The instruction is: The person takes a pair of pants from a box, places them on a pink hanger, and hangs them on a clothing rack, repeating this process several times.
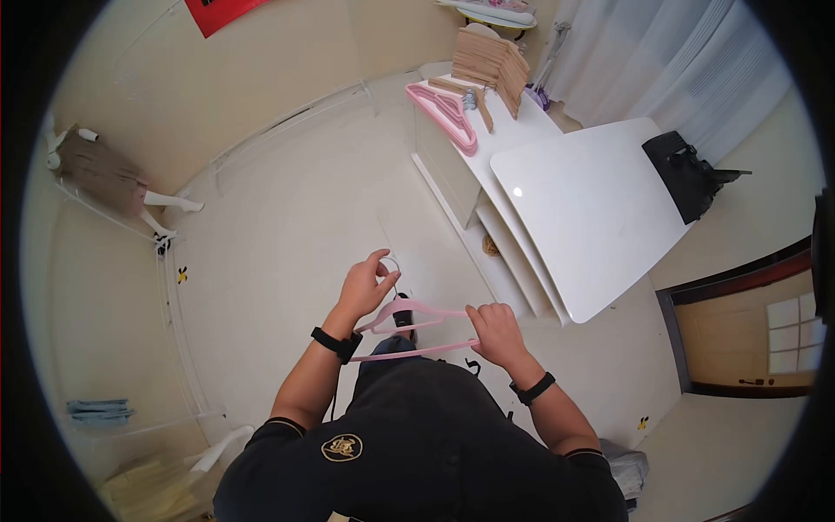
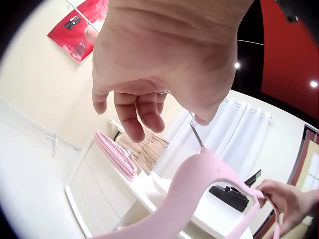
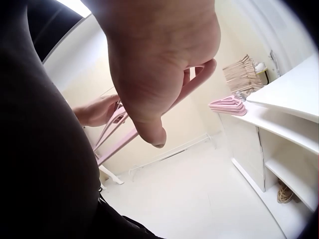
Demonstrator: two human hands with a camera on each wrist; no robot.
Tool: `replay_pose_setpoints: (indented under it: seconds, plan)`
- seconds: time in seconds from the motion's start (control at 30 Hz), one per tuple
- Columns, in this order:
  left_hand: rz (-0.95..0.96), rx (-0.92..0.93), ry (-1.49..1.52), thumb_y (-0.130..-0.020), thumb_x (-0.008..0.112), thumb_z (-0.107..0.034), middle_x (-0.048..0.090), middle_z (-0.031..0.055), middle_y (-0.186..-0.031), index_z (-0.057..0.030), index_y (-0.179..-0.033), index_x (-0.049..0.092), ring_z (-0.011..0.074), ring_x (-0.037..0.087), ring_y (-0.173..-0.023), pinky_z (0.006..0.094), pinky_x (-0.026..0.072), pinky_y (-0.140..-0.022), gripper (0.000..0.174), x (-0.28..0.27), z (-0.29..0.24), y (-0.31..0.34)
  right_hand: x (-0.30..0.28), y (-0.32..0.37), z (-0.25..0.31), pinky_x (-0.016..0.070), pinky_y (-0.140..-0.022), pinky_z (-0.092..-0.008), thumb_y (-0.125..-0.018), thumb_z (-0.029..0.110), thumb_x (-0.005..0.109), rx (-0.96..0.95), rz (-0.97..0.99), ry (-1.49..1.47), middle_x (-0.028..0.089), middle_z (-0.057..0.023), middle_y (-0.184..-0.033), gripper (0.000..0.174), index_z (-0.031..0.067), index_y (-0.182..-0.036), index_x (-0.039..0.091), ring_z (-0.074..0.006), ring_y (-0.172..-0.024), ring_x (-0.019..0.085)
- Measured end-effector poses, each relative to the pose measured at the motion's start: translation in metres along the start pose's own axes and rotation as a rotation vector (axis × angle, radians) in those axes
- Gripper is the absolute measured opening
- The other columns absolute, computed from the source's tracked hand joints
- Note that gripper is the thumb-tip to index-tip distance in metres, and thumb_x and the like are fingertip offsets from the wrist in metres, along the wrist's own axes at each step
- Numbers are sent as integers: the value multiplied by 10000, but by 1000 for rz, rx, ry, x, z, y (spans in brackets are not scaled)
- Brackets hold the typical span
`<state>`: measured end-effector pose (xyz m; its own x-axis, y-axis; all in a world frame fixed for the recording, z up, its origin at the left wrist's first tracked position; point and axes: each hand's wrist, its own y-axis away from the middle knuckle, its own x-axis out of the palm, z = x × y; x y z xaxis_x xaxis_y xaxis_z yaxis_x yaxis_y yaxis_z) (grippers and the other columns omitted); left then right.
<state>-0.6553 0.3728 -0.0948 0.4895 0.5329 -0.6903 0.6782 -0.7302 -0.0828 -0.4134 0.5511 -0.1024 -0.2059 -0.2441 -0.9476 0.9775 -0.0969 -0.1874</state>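
A pink clothes hanger [image 1: 404,304] with a metal hook is held in front of the body by both hands. At the hook, my left hand [image 1: 367,287] pinches the wire between thumb and fingers; the left wrist view shows the metal hook [image 2: 195,132] rising from the hanger's neck into that hand. My right hand [image 1: 499,334] grips the hanger's right end, the thumb lying along it. In the right wrist view the pink end [image 3: 197,82] sticks out past the right hand [image 3: 159,64]. No garment hangs on it.
A white shelf unit [image 1: 557,217] stands ahead to the right. On it are a pile of pink hangers [image 1: 444,117], many wooden hangers [image 1: 487,61] and a black object [image 1: 683,174]. A rope coil [image 1: 490,246] sits on a lower shelf. A mannequin [image 1: 104,170] in a skirt stands far left.
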Motion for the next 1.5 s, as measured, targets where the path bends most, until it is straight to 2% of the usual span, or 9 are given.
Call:
replay_pose_setpoints:
  seconds: [0.13, 0.3, 0.5, 0.6, 0.77, 0.87, 1.03, 1.2, 1.5]
  plan:
    - [43, -31, -4, -731, 720, -291, 571, 91, -614, -6, -1182, 514, 254, 572, -566, 359, 453, -544, 572, -14, 23, -50, -6, -58, -11, 386, -808, -364, -596, 118, 707, 4, 58, 34, 509, -64, -893, 592, 52, -1159, 540, -240, -872, 492]
    - [50, -55, 49, -705, 743, -282, 594, 88, -662, 5, -1231, 473, 243, 580, -605, 357, 467, -588, 658, -39, 58, -113, -2, -136, -26, 382, -777, -361, -585, 120, 721, 9, 104, 58, 504, -66, -892, 612, 53, -1163, 532, -240, -856, 488]
    - [-48, -127, 112, -639, 792, -312, 538, 246, -1184, 31, -1331, 349, 380, 533, -1083, 412, 437, -905, 889, -68, 94, -152, 14, -201, -49, 398, -767, -380, -580, 144, 723, 48, 118, 31, 515, -100, -890, 604, 39, -1142, 527, -277, -850, 500]
    - [81, -39, -29, -632, 791, -337, 547, 231, -1183, 29, -1320, 370, 377, 521, -1105, 434, 394, -956, 885, -80, 124, -161, 26, -222, -71, 400, -755, -381, -567, 160, 742, 142, 108, -8, 511, -101, -911, 647, 35, -1160, 515, -280, -872, 503]
    - [190, -47, -332, -567, 817, -390, 450, 151, -1313, -79, -1314, 422, 347, 350, -1277, 608, 225, -1020, 900, -86, 143, -172, 39, -256, -100, 432, -769, -399, -588, 260, 768, 236, 99, -104, 530, -142, -932, 669, 15, -1155, 513, -319, -893, 523]
    - [254, -69, -377, -539, 837, -372, 443, 153, -1315, -90, -1322, 413, 363, 348, -1273, 607, 223, -1023, 934, -89, 144, -194, 46, -283, -114, 442, -755, -396, -592, 292, 768, 246, 103, -178, 534, -149, -929, 677, 9, -1153, 514, -326, -888, 529]
    - [287, -125, -469, -530, 851, -286, 448, 150, -1299, -98, -1346, 379, 365, 367, -1249, 572, 325, -981, 961, -87, 160, -250, 66, -329, -161, 454, -758, -393, -592, 296, 768, 247, 42, -292, 530, -146, -942, 684, 7, -1157, 510, -327, -900, 530]
    - [315, -116, -421, -565, 819, -145, 489, 157, -1209, -77, -1338, 374, 356, 527, -1060, 390, 480, -869, 894, -86, 173, -340, 72, -380, -224, 465, -781, -393, -570, 259, 769, 241, 70, -280, 508, -137, -1003, 713, 18, -1180, 489, -309, -949, 520]
    - [396, -61, -562, -625, 772, -157, 544, 137, -1108, -113, -1205, 488, 344, 583, -950, 413, 510, -782, 647, -60, 143, -506, 70, -413, -309, 451, -863, -404, -576, 237, 757, 442, 24, -288, 500, -161, -1091, 788, -3, -1255, 437, -336, -1030, 504]
